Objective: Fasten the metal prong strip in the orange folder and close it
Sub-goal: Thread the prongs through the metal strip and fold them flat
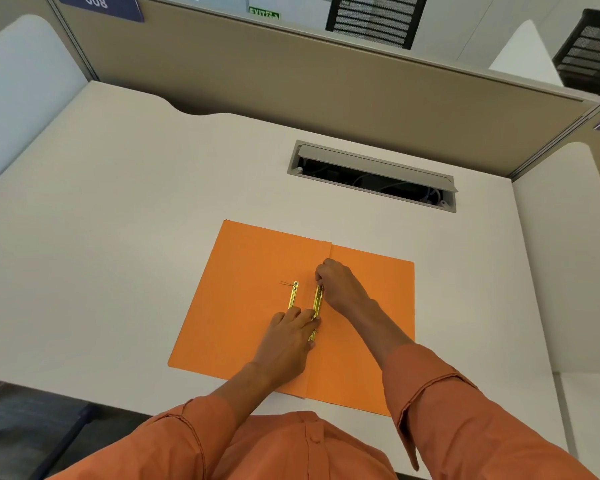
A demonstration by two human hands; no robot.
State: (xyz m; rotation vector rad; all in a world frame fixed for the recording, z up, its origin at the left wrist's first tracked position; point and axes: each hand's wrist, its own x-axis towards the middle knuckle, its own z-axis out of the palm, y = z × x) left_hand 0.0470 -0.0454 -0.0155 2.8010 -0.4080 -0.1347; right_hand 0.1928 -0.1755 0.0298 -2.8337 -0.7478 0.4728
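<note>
1. My right hand [340, 285] pinches the far end of the gold metal prong strip [317, 308]; my left hand [288, 336] presses flat fingers on its near end.
2. The strip lies along the spine of the open orange card folder [243, 306] on the white desk [118, 202].

We see the folder [257, 306] open flat on the desk [118, 237], cable hatch [371, 174] at 1 o'clock behind it. Two metal strips [317, 306] lie beside the fold, hands [288, 337] on them; contact unclear.
</note>
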